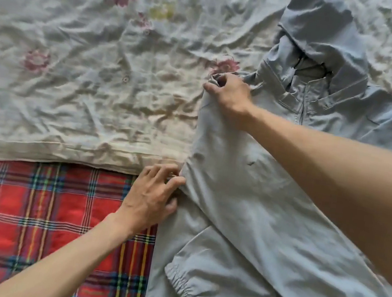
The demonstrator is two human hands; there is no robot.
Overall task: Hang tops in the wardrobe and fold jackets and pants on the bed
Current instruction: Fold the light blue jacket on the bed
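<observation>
Jacket: my pale grey hooded jacket [252, 207] lies flat on the bed, across the floral quilt [75, 66] and the red plaid blanket [15, 210].
Right hand: my right hand [228, 94] pinches the shoulder fold.
Left hand: my left hand [154, 195] pinches the jacket's left edge lower down.
Hood: crumpled, at the far end.
</observation>
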